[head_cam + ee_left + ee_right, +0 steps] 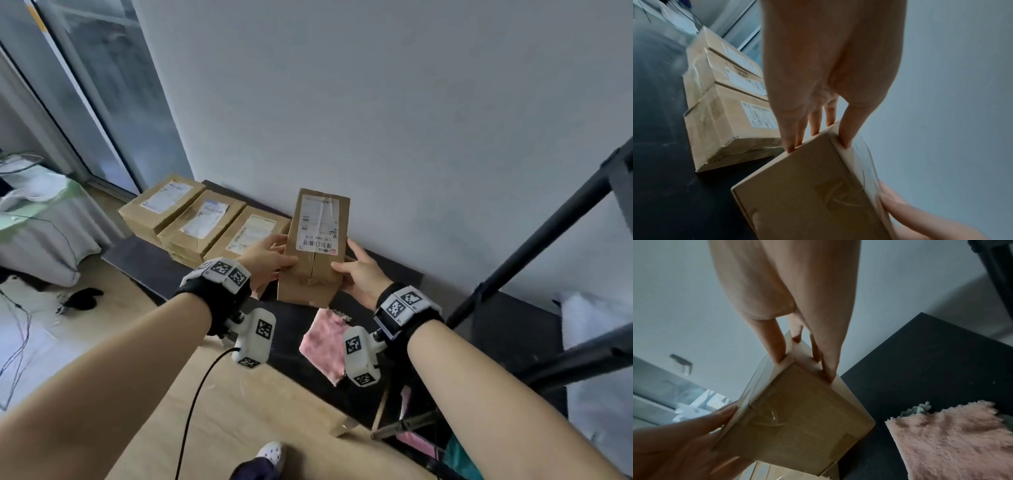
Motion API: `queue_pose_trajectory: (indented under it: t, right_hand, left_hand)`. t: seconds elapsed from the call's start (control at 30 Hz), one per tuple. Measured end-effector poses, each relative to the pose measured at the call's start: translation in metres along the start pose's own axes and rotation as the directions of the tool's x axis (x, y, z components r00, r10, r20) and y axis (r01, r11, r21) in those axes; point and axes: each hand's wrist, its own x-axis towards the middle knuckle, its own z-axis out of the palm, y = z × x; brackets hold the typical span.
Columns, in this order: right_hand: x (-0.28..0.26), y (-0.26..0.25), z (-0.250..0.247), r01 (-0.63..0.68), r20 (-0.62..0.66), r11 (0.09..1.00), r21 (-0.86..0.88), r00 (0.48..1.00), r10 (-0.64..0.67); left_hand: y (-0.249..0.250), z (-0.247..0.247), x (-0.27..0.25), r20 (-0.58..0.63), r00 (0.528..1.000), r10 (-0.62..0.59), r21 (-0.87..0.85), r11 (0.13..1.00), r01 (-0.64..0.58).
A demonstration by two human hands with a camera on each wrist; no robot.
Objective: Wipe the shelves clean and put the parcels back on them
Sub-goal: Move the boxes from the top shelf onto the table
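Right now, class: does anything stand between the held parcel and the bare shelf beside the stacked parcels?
Nothing visible does. The parcel hangs over bare black shelf; the pink cloth lies nearer the front edge.

The black shelf (144, 260) stands low along the wall; on it lie my stacked parcels (191, 222) at the left and a pink cloth (323, 346) near the front edge

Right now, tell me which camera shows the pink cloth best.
The head view: the whole pink cloth lies flat on the dark shelf, below the box that both hands hold. The right wrist view shows only part of it, cut off by the frame edge. The left wrist view does not show it.
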Motion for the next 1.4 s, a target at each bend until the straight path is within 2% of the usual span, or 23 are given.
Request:
queue_pose_trajectory:
  t: [0.2,0.4,0.6,0.83,0.93,1.03,1.2,1.4]
  right_hand:
    - [0.047,0.018,0.012,-0.060,-0.140,0.991,0.117,0.987,0.077]
    - [0.075,0.031,0.023,-0.092,-0.201,0.973,0.212,0.970,0.136]
    - [0.089,0.033,0.028,-0.136,-0.235,0.973,0.186,0.955,0.178]
    - [0.091,0.036,0.032,-0.168,-0.267,0.978,0.124,0.944,0.196]
    - [0.084,0.032,0.030,-0.156,-0.278,0.985,0.070,0.946,0.169]
    - [0.069,0.028,0.028,-0.159,-0.275,0.986,0.050,0.947,0.167]
    - [0.034,0.036,0.021,-0.141,-0.260,0.987,-0.078,0.959,0.116]
    - [-0.011,0.060,0.000,-0.105,-0.273,0.979,-0.172,0.960,0.055]
  left_hand:
    - [-0.002,-0.020,0.069,0.137,0.989,-0.063,0.073,0.996,0.053]
    - [-0.004,-0.033,0.117,0.207,0.972,-0.109,0.150,0.986,0.079]
    - [-0.014,-0.037,0.138,0.229,0.967,-0.108,0.311,0.950,0.033]
    - [-0.019,-0.042,0.151,0.233,0.972,-0.025,0.503,0.859,-0.098]
    - [-0.019,-0.043,0.146,0.254,0.967,0.014,0.552,0.819,-0.156]
    - [-0.011,-0.036,0.121,0.259,0.964,0.057,0.617,0.758,-0.210]
    - [-0.008,-0.020,0.081,0.231,0.960,0.159,0.710,0.648,-0.278]
    - [-0.029,0.007,0.031,0.285,0.956,0.070,0.747,0.608,-0.268]
